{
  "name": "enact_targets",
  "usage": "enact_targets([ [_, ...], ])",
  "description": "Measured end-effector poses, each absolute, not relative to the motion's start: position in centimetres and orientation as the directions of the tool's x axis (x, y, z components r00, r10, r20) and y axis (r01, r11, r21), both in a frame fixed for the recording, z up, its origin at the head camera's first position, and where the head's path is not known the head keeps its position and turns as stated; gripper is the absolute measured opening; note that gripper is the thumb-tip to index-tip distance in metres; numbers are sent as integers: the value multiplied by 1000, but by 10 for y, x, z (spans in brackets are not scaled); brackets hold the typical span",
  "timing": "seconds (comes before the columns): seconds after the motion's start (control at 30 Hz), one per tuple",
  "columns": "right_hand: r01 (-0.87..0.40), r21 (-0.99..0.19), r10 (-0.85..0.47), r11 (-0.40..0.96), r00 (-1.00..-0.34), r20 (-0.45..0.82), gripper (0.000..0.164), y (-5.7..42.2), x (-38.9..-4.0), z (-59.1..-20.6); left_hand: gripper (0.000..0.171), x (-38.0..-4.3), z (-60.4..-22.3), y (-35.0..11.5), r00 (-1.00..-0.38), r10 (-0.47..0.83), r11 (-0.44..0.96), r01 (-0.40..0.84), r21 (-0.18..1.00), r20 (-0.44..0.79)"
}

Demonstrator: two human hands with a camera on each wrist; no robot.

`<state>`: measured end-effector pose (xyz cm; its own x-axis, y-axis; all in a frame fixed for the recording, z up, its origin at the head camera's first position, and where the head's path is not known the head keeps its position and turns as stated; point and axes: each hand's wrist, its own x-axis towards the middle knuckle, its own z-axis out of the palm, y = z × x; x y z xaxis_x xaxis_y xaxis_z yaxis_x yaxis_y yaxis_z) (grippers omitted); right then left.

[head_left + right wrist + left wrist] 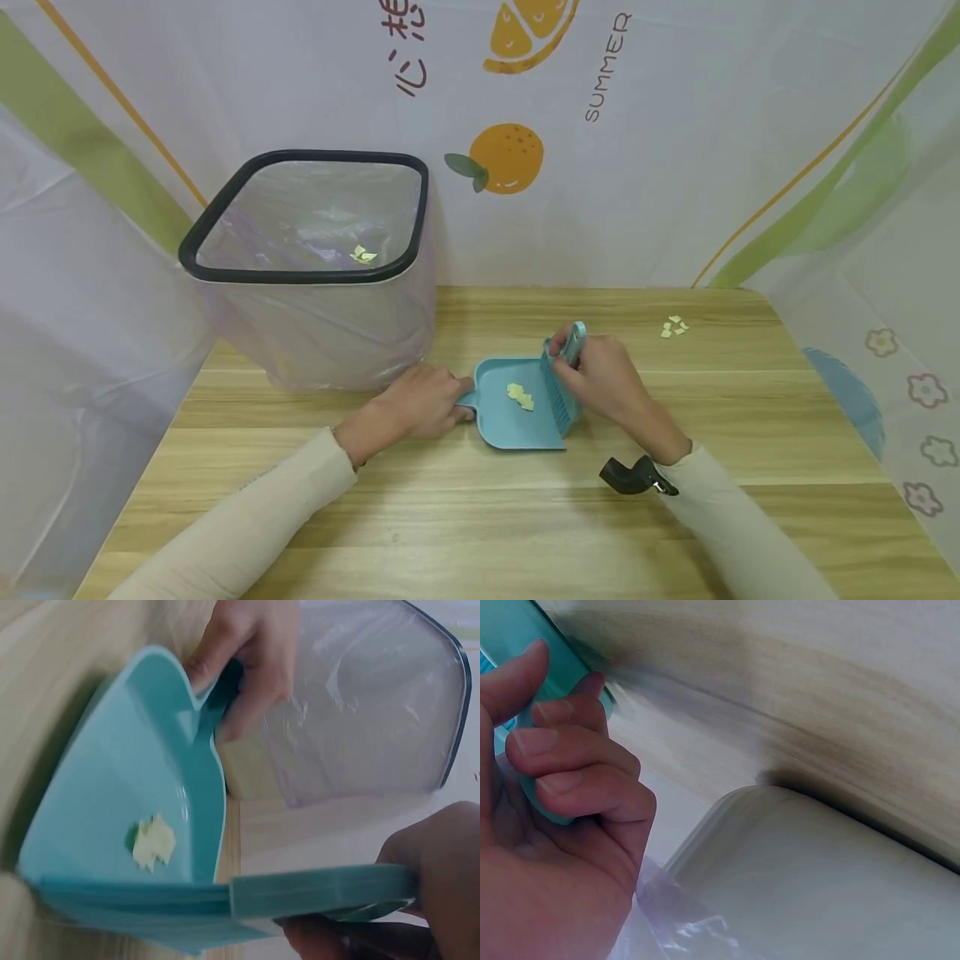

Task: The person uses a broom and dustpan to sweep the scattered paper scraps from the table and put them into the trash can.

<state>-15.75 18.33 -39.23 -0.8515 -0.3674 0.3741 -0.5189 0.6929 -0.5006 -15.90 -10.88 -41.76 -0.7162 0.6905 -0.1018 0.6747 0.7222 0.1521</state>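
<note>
A light blue dustpan (517, 429) lies on the wooden table, its handle gripped by my left hand (423, 402). Several pale yellow paper scraps (521, 397) sit in a small heap inside the pan. My right hand (609, 379) holds a matching blue hand brush (558, 392) by its handle, with the bristles at the pan's open right edge. In the left wrist view, the fingers (592, 757) curl round the dustpan handle. The right wrist view shows the brush (322, 891) across the pan's mouth, with the scraps (155, 844) beyond it.
A bin (352, 333) with a black rim and a clear liner stands at the back left, close to my left hand; several yellow scraps (363, 255) show inside. More scraps (674, 327) lie at the table's back right. A printed curtain (637, 192) hangs behind the table.
</note>
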Motion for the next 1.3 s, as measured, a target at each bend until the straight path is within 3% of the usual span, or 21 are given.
enact_targets([
  [0.5, -542, -539, -414, 644, -840, 350, 10, 147, -159, -391, 31, -161, -418, -108, -717, 689, 724, 673, 153, -106],
  [1.3, -399, -523, -146, 753, -877, 458, 11, 210, -162, -394, 30, -158, -420, -111, -711, 698, 714, 685, 144, -79],
])
